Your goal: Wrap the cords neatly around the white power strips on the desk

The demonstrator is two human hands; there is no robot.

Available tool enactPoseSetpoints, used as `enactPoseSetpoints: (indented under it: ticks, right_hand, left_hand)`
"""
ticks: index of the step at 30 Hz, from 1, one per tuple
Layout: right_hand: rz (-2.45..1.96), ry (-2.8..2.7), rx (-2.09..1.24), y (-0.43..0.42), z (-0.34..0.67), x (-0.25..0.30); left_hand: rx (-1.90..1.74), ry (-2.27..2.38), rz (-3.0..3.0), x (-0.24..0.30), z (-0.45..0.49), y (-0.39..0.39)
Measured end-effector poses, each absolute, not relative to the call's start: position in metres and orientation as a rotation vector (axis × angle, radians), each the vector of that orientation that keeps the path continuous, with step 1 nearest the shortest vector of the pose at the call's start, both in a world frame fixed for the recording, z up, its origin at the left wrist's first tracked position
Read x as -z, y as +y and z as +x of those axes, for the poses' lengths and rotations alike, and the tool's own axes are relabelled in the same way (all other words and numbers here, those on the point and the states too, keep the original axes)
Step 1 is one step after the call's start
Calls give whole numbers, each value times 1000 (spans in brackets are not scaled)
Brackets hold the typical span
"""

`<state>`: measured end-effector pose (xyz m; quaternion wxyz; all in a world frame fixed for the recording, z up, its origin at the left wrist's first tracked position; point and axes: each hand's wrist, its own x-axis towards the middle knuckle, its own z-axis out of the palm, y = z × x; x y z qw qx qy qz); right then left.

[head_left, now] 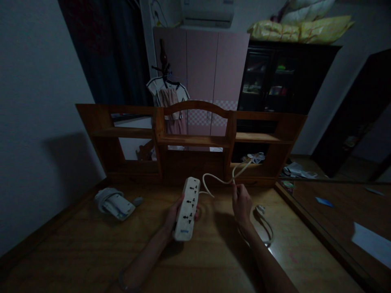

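Note:
A white power strip (187, 209) with several sockets is held up over the wooden desk, its socket face toward me. My left hand (174, 215) is wrapped round it from the left and beneath, with fingertips showing at its right edge. My right hand (242, 205) is closed in a pinch on the strip's white cord (218, 177). From the strip the cord runs in a loose wave to that hand, and a loop rises above it toward the shelf. On the desk, right of my right hand, lie the cord's plug (260, 210) and a curved length of cord.
Another white power strip (119, 206) with its cord wound round it lies on the desk (122, 252) at the left. A wooden shelf unit (195, 141) stands along the back edge. To the right, papers (371, 244) lie on a brown surface beyond a raised wooden edge.

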<state>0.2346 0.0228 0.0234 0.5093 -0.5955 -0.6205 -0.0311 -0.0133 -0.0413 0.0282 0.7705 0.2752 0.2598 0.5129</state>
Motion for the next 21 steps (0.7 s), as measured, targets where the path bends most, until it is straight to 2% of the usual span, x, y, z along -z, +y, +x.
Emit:
enactPoseSetpoints:
  ticks: [21]
  right_hand:
    - [-1480, -1536, 18, 23, 232, -17]
  left_hand:
    - [-1115, 565, 615, -30, -17, -42]
